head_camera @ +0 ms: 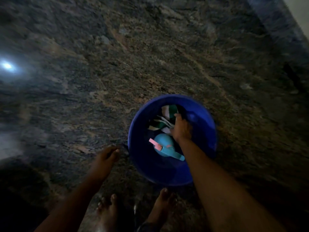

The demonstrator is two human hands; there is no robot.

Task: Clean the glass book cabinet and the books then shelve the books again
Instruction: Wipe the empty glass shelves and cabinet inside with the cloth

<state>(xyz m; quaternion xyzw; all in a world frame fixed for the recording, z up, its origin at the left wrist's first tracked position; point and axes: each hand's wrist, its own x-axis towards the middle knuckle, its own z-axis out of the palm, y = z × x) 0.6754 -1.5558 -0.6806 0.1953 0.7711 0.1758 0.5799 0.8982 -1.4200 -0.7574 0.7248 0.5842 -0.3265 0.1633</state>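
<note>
Blue plastic forms the round bucket [143, 164] that sits on a dark, mottled stone floor [150, 56], just ahead of the person's two bare feet [107, 213]. The right hand [182, 129] reaches down inside the bucket, its fingers closed around a green-and-white striped cloth [165, 118] that lies bunched against the far inner wall. Just nearer to the person than that hand, and partly under the right forearm, a light blue spray bottle [163, 144] with a pink trigger part lies on its side on the bucket's bottom. The left hand [107, 156] hangs outside the bucket, close to its left rim; its fingers are curled around something dark and thin at the rim, though the dim, blurred picture does not show clearly what that is or how firmly it is held. A bright spot of reflected light [6, 66] glares on the floor far to the left of the left hand. No cabinet or books appear in this view.
</note>
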